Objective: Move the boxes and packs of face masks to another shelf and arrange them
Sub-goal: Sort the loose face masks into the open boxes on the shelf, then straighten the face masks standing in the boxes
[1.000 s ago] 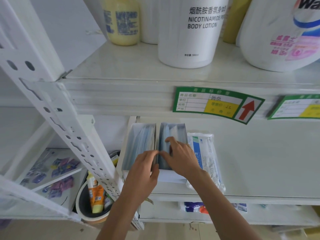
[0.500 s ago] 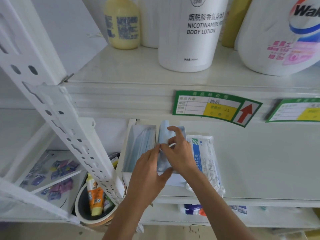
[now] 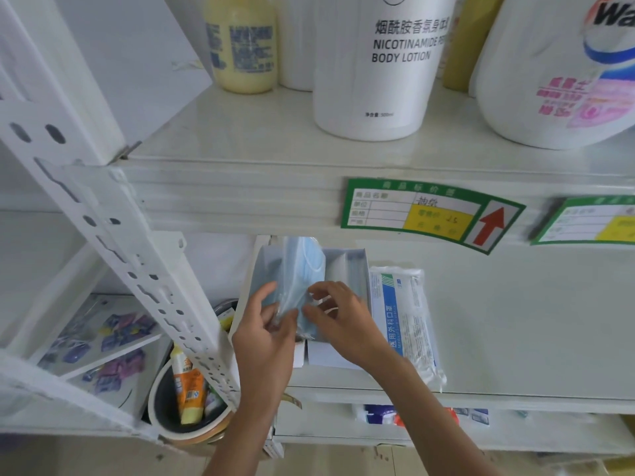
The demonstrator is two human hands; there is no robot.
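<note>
Step in hand, as judged: arranging. A clear-wrapped stack of blue masks [image 3: 302, 269] is held above two open white boxes [image 3: 347, 266] on the middle shelf [image 3: 515, 338], beside a flat sealed pack [image 3: 403, 317]. Left hand [image 3: 266, 334] and right hand [image 3: 338, 321] are raised together, fingers [image 3: 318, 290] pinching the wrapper's lower end. Next move likely requires lowering the stack upright into one box.

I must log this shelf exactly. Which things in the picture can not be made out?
- Head view: the hands cover the bundle of blue masks' lower end.
- The upper shelf edge hides the white boxes' rear.
- Handwriting on the price tag is too small.
- The top frame edge cuts off the body lotion bottle.
</note>
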